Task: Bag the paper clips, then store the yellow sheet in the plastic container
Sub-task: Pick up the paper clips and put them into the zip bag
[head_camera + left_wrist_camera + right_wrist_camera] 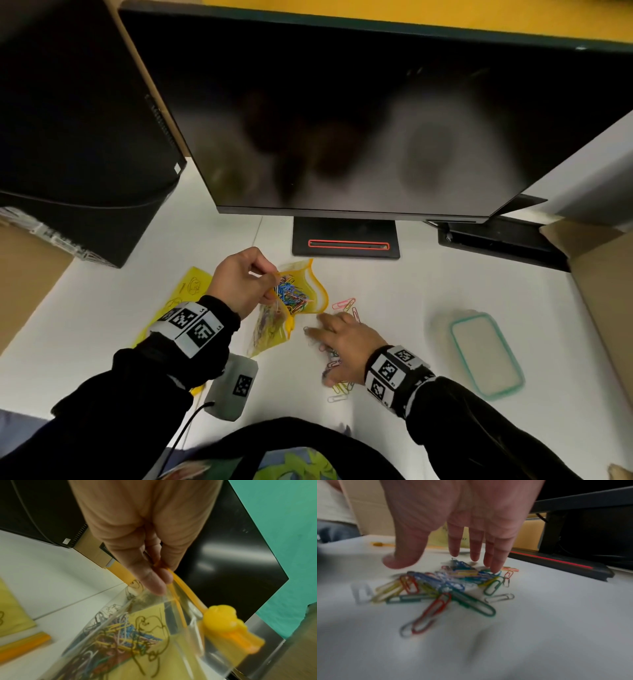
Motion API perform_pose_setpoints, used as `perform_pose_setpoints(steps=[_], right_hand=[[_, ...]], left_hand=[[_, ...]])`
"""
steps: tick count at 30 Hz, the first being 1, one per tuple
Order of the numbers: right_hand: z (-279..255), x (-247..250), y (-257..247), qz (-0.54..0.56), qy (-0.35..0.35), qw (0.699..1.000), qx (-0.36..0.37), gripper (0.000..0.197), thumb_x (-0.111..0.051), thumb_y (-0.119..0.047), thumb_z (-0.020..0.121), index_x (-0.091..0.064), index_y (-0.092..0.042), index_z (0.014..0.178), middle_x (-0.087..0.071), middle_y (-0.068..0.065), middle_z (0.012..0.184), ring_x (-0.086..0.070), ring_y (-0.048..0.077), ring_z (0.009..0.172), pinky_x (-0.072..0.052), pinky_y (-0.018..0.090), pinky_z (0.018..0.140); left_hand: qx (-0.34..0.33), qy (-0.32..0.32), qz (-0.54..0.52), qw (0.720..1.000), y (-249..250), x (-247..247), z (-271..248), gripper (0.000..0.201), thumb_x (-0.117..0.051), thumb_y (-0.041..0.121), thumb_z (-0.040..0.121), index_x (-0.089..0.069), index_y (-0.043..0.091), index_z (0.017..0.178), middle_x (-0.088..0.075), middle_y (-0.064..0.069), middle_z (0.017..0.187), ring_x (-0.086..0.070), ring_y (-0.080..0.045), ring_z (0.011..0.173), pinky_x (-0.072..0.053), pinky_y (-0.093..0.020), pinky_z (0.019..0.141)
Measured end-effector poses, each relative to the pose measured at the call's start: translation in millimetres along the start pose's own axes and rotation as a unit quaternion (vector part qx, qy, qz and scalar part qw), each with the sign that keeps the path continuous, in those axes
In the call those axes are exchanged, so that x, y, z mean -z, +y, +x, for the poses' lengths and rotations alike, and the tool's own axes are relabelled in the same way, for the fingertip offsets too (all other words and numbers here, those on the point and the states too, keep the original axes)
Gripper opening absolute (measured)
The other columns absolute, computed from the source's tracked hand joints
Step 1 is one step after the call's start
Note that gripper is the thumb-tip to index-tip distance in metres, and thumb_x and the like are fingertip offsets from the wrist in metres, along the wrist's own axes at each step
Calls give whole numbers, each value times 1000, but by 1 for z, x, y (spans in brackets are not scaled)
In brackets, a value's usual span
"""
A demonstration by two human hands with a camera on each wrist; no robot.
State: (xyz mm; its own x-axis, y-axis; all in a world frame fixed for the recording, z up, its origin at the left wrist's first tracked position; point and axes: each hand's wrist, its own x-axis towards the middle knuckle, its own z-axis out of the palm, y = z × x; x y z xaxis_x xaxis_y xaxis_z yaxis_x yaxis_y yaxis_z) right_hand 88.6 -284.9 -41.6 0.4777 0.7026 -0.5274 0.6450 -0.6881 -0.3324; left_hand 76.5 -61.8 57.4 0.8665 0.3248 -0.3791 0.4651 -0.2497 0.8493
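Head view, far left: I note a black computer tower (78,120) on the white bench (394,287), with cardboard beside it.
Yellow sheet: yellow sheet (186,291) lies flat on the bench at the left, partly under my left forearm; line drawings are printed on it.
Left hand: left hand (239,281) is raised above the bench; in the left wrist view its fingers (150,580) pinch the orange zip edge of the bag.
Bag: clear zip bag (294,298) with yellow trim hangs from that pinch, mouth open toward the right; a yellow slider (223,623) sits at the end of the zip track.
Bagged clips: a tangle of coloured clips (120,635) lies inside the bag.
Loose clips: paper clips (453,585) remain in a heap on the bench, just right of the bag and under my right hand; a few lie apart toward the monitor.
Right hand: right hand (346,346) is palm down over the heap, fingers (496,561) straight and spread wide, tips at the clips; it grips nothing that I can see.
Monitor: dark monitor (376,120) stands behind, its base (346,240) marked with a red line.
Plastic container: plastic container (486,353) with a teal-rimmed lid sits at the right, well apart from the sheet.
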Motion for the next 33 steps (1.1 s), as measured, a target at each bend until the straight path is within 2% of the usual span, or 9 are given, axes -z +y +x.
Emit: perform_pose_setpoints(steps=[6, 10, 16, 18, 21, 25, 28, 31, 33], right_hand=[[6, -6, -2, 9, 44, 999, 1, 42, -51, -11, 86, -52, -17, 128, -46, 10, 138, -39, 34, 124, -45, 45, 94], [7, -6, -5, 2, 60, 998, -4, 35, -44, 1, 88, -56, -8, 120, -50, 15, 132, -45, 35, 118, -46, 44, 90], [5, -2, -2, 112, 113, 985, -62, 21, -59, -9, 84, -68, -9, 103, -64, 14, 108, -59, 31, 101, -46, 32, 87], [-3, 5, 0, 222, 182, 951, -119, 18, -60, -6, 82, -72, -10, 95, -69, 11, 101, -62, 28, 95, -47, 27, 86], [-21, 27, 0, 383, 276, 863, -180, 22, -66, 6, 75, -76, -13, 79, -74, 4, 83, -66, 15, 77, -48, 11, 76], [-42, 73, -9, 477, 337, 799, -143, 32, -73, 4, 70, -73, -27, 66, -68, -3, 61, -59, 7, 53, -50, 18, 61], [-38, 98, -24, 460, 329, 818, -104, 36, -72, 5, 70, -71, -30, 64, -64, -8, 55, -56, 6, 50, -48, 20, 59], [-19, 109, -39, 355, 232, 900, -103, 17, -72, -2, 73, -75, -17, 79, -68, -1, 71, -57, 9, 64, -50, 24, 72], [-9, 110, -45, 311, 201, 923, -108, 17, -72, -6, 75, -75, -14, 89, -71, 3, 87, -58, 11, 76, -49, 22, 81]], left_hand=[[3, -3, 0, 1000, 2, -3, -1, 18, -66, 1, 82, -55, 9, 70, -63, -14, 82, -61, -13, 44, -59, -32, 57], [-2, -6, 6, 1000, 2, -5, -1, 17, -66, 1, 82, -55, 8, 71, -61, -13, 80, -59, -8, 40, -59, -29, 54], [-4, -8, 5, 1000, 3, -6, -2, 19, -66, 0, 82, -55, 9, 68, -62, -15, 81, -59, -10, 41, -59, -32, 55], [-7, -12, 4, 1000, 4, -8, -2, 19, -65, -1, 82, -55, 9, 69, -62, -16, 81, -59, -11, 42, -57, -27, 51], [-8, -19, 8, 1000, 4, -14, -3, 18, -66, 1, 82, -56, 9, 70, -63, -15, 82, -61, -12, 45, -58, -28, 52], [-6, -27, 7, 1000, 3, -20, -4, 18, -67, 2, 82, -56, 10, 70, -62, -13, 82, -63, -18, 50, -58, -28, 53], [-13, -33, 3, 999, 3, -25, -5, 20, -66, 1, 82, -55, 11, 68, -59, -11, 81, -61, -19, 49, -57, -28, 52], [-19, -31, 9, 999, 4, -27, -6, 20, -66, 2, 82, -55, 12, 69, -59, -10, 80, -61, -19, 49, -57, -29, 53], [-21, -33, 5, 999, 4, -28, -7, 18, -66, 2, 82, -55, 11, 70, -59, -9, 80, -60, -17, 46, -58, -32, 56]])
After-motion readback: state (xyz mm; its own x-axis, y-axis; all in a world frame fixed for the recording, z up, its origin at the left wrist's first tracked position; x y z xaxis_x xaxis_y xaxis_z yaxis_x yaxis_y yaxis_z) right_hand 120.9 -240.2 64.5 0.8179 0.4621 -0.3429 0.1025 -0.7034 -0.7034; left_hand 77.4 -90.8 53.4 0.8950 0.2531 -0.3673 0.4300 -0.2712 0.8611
